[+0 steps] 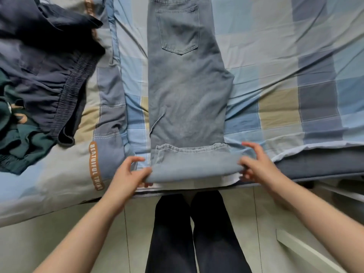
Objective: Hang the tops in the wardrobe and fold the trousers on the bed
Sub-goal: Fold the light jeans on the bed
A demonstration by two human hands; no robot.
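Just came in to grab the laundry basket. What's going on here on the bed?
A person is folding jeans laid lengthwise on the bed. The hem end is turned up into a first fold at the near edge; the left hand and right hand grip its two ends. A pile of dark clothes lies to the left.

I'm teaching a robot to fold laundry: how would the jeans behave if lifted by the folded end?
The jeans look floppy: the hem end is already turned over where both hands pinch it. Thick denim probably holds a crease, yet the long unfolded part would likely sag.
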